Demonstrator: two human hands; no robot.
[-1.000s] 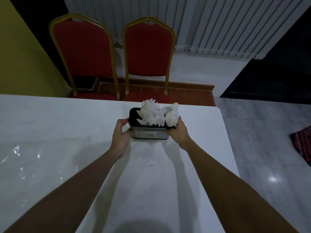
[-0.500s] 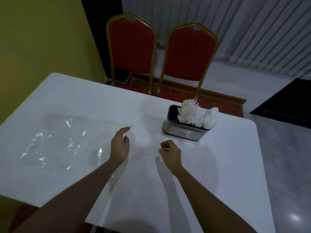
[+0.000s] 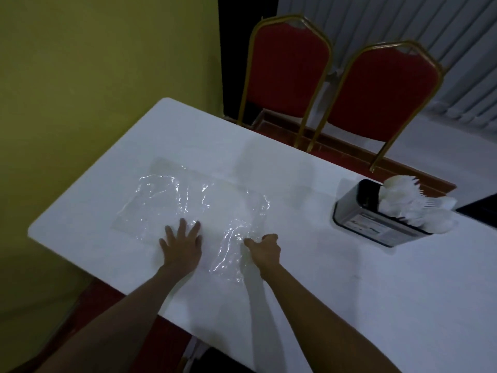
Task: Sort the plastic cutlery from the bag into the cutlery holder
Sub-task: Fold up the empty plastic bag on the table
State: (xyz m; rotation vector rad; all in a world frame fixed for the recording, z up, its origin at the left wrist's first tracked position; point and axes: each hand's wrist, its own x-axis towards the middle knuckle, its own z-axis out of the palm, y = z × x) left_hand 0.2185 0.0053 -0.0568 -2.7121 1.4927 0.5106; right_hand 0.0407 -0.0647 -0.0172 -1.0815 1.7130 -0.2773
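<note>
Your left hand (image 3: pixel 183 246) presses flat, fingers spread, on a crumpled clear plastic bag (image 3: pixel 188 197). Beside it, your right hand (image 3: pixel 265 249) pinches the bag. Well right of that hand, a dark rectangular cutlery holder (image 3: pixel 361 220) stands packed with white plastic cutlery (image 3: pixel 411 208).

Two red chairs (image 3: pixel 373 95) behind a white table (image 3: pixel 349 292), yellow wall (image 3: pixel 94 63) left

A dim function or dining room. Red banquet chairs (image 3: pixel 287 74) with gilt frames face a white worktop (image 3: pixel 376 292). Vertical blinds (image 3: pixel 403 20) hang at the far right.
</note>
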